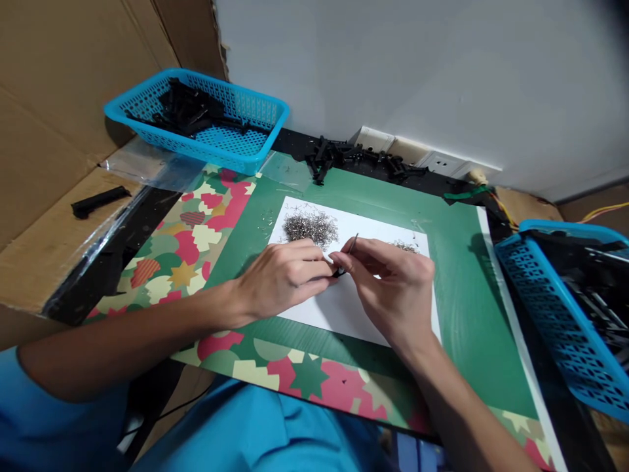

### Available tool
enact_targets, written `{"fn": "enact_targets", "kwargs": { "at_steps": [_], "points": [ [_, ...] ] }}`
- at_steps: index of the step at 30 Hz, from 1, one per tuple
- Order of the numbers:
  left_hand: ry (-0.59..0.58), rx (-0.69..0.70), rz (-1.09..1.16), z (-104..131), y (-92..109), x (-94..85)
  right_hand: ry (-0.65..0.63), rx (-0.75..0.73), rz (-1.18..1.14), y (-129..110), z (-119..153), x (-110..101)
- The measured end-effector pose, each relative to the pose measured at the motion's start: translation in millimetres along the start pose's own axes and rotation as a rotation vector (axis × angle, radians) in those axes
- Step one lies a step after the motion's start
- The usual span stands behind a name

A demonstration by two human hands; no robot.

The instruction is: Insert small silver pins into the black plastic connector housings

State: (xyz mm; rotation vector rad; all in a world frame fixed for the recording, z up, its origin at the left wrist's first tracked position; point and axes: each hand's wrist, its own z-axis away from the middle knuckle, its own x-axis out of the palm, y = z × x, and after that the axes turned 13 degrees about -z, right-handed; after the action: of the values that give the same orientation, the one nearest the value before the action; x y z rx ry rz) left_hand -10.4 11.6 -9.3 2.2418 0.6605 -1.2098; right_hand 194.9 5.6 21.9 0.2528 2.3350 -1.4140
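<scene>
My left hand [289, 275] is closed, its fingertips around a small black part [339, 271] that is mostly hidden. My right hand [393, 275] pinches a thin dark metal piece [353, 244] between thumb and fingers, its tip pointing up and away. Both sets of fingertips meet over a white sheet of paper [314, 308]. Just beyond my left hand lies a heap of tiny metal pieces [309, 227] on the sheet. A smaller scatter of metal pieces [405, 247] shows behind my right hand.
A blue basket [250, 160] with black parts stands at the back left, another blue basket [545, 321] at the right. Black parts [339, 154] lie along the wall near the sockets [442, 164]. A black piece [101, 200] rests on cardboard. A green mat [472, 314] lies under the paper.
</scene>
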Motion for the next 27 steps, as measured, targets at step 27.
{"fn": "enact_targets", "kwargs": {
  "at_steps": [27],
  "points": [
    [0.085,-0.197,0.472,-1,8,-5.4,-0.356,-0.334,0.565,-31,31,-59]
  ]
}}
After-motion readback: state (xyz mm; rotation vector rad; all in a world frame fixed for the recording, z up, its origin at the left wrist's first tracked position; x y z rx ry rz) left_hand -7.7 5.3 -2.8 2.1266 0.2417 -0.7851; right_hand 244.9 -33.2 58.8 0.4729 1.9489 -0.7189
